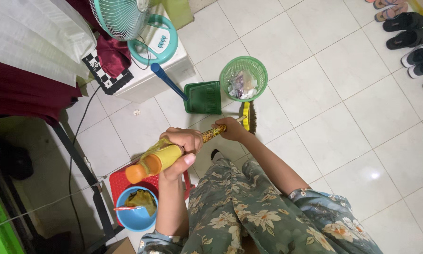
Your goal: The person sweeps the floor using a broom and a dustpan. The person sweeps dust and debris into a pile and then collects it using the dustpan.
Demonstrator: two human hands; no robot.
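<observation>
Both hands hold things: left hand (182,146) bottle (156,160), right hand (231,129) broom (243,120).

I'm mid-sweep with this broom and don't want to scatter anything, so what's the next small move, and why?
Probably draw the broom head a short way toward the green dustpan. The bristles rest on the tile just right of the pan's open side and below the green basket, so a small stroke left should reach it. Your left hand grips the handle top, your right hand lower down.
</observation>
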